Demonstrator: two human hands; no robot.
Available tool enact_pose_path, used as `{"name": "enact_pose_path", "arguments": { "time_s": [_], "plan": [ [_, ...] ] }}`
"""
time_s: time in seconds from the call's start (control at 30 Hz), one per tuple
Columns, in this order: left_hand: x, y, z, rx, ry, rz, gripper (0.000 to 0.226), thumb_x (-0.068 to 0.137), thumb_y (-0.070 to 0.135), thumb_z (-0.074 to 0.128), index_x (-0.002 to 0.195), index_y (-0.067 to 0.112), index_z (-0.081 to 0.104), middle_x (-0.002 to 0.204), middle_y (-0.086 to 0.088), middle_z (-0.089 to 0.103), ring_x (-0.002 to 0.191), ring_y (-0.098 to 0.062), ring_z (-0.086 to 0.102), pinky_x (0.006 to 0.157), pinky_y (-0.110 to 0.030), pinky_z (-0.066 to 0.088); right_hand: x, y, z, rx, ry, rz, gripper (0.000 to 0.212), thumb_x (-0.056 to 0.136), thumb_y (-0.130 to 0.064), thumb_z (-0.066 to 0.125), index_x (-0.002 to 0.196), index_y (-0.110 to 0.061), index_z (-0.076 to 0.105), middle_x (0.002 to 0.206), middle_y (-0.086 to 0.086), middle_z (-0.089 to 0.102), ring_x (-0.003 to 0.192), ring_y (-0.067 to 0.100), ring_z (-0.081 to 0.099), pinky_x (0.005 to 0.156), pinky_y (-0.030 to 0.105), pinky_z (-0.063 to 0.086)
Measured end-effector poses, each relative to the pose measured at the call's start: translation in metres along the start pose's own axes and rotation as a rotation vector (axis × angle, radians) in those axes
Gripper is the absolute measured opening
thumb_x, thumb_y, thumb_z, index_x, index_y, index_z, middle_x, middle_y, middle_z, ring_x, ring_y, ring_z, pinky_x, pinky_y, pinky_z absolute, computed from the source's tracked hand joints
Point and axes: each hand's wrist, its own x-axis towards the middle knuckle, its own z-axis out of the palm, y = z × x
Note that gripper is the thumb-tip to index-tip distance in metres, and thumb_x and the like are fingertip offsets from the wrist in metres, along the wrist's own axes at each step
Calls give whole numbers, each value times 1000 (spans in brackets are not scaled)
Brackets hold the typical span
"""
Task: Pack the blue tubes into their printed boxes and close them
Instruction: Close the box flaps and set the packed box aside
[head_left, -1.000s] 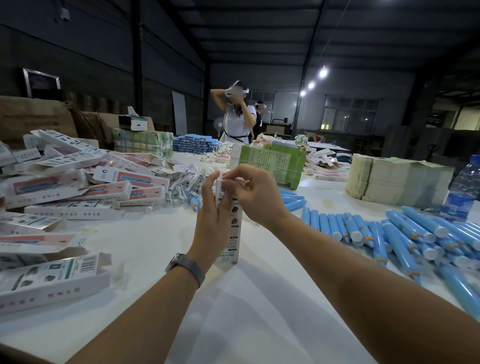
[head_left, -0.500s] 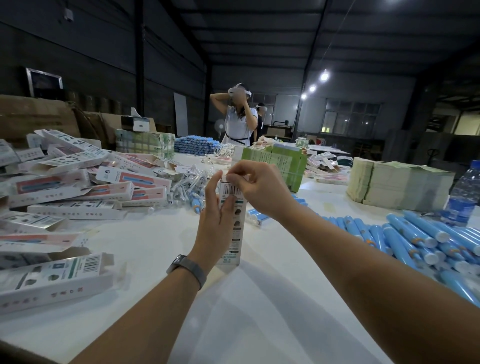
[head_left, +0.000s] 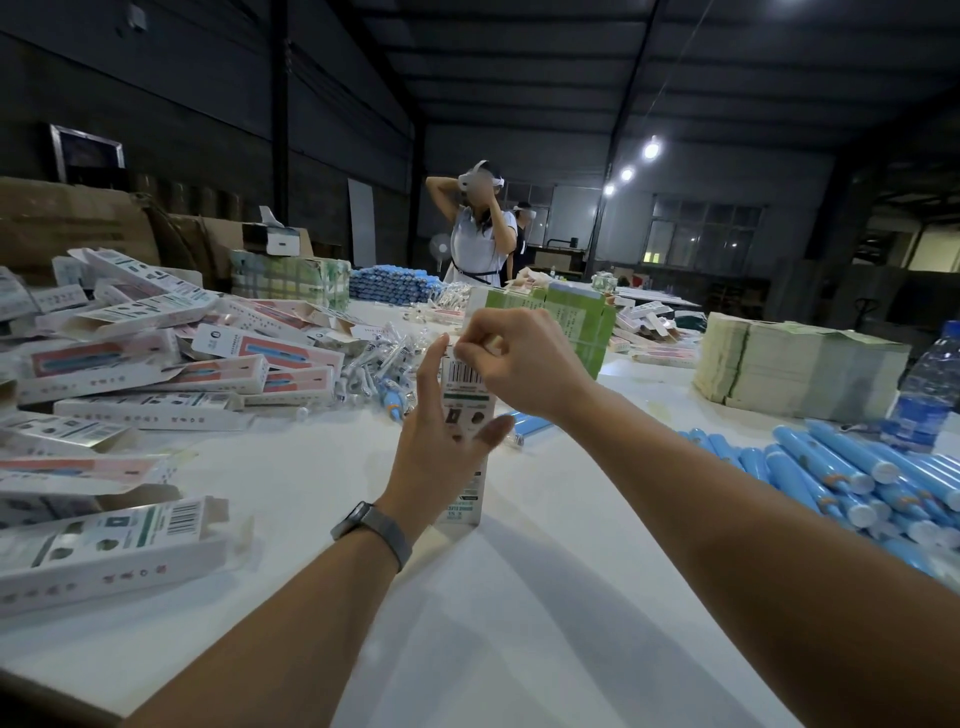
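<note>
At the centre of the frame a printed box (head_left: 464, 447) stands upright on the white table (head_left: 322, 483), the left hand (head_left: 441, 447) grasping its side with thumb across the front and fingers behind. The right hand (head_left: 519, 364) pinches the box's top end with curled fingers. Blue tubes (head_left: 852, 478) lie heaped at the right edge, and more printed boxes (head_left: 156, 364) are piled at the left.

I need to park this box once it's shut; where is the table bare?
The bare white table between the box pile on the left and the upright box is free, as is the near strip under the forearms. The blue tubes crowd the right, and small packets lie behind the box.
</note>
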Motion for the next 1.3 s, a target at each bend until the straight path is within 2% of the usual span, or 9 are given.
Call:
{"name": "enact_pose_path", "arguments": {
  "time_s": [0.13,0.3,0.43,0.53,0.63,0.87,1.0,1.17,1.3],
  "plan": [
    [-1,-6,2,65,9,30,102,83,11,77,142,57,6,118,14,58,85,16,61,67,-5,49,5,-6,-1,-53,-29,28,16,87,-26,63,71,-23,65,70,-9,64,72,18,63,71,38,55],
    [-1,-7,3,35,29,33,105,83,5,76,141,57,6,115,34,47,89,16,62,66,-6,51,-1,-3,0,111,-56,138,20,92,-32,65,76,-21,69,81,-4,72,82,17,68,76,48,57],
    [1,-8,2,1,64,67,98,79,3,80,128,63,21,108,22,58,85,5,66,65,-9,51,-11,-3,2,189,-14,168,24,97,-27,58,92,-13,77,88,2,74,88,19,67,80,49,55],
    [5,-9,-1,-37,77,83,96,75,3,83,112,70,25,99,7,66,81,-9,70,67,-25,56,-18,-2,2,216,-38,183,25,98,-24,51,104,-21,76,99,-3,74,99,18,64,87,47,53],
    [5,-8,-2,-32,59,71,92,74,8,86,110,68,27,92,10,68,76,-11,71,69,-36,59,-25,3,1,241,-53,162,31,96,-17,46,119,-22,66,116,-6,71,110,17,63,92,46,54],
    [3,-10,0,52,68,116,92,75,9,84,113,65,22,91,15,65,74,3,67,59,-10,49,-35,11,7,-127,-59,-80,45,87,-25,36,129,-17,49,123,4,64,108,23,59,72,33,47],
    [2,-7,-1,56,31,102,89,78,1,80,123,50,21,95,10,62,77,4,66,60,-9,50,-38,12,8,-206,-60,-126,48,89,-19,43,137,-14,45,129,4,62,113,24,58,73,34,46],
    [-2,-2,-2,-51,-10,91,77,86,-10,62,133,41,27,94,-2,65,71,-11,67,61,-29,56,-36,9,16,-242,-64,-5,49,94,-46,48,135,-20,43,128,0,60,116,21,53,74,35,38],
    [-13,12,-5,-84,-89,90,71,90,26,44,141,62,10,103,3,69,89,-22,69,83,-47,58,-38,14,22,-61,-14,181,50,89,-52,61,129,-26,46,128,-3,55,115,18,48,80,36,40]
  ]
}}
